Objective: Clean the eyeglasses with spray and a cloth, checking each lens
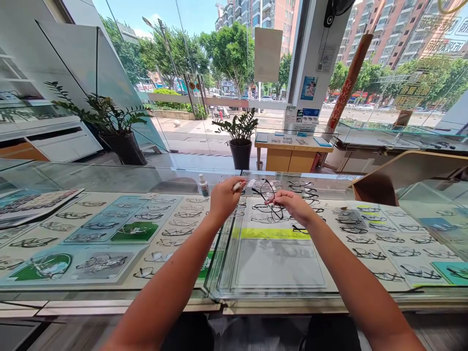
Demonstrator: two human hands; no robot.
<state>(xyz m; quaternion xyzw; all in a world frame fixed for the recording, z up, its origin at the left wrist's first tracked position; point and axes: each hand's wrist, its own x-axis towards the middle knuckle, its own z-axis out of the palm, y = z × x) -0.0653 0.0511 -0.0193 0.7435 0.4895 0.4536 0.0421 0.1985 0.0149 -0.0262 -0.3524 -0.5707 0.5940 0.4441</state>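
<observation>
Hovering over the glass table (278, 263), your right hand (293, 203) holds dark-framed glasses (272, 200) in a narrow grip; your left hand (225, 191) encloses a small whitish object (237, 186) near a white bottle (204, 187). Beyond stands a potted plant (240, 139).

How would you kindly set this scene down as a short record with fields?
Left hand: closed around a small pale object, mostly hidden
Right hand: holding dark-framed glasses above the counter
Counter: glass-topped, rows of spectacles showing through
Bottle: white, upright, near the left hand
Background: potted plants, trees outside
</observation>
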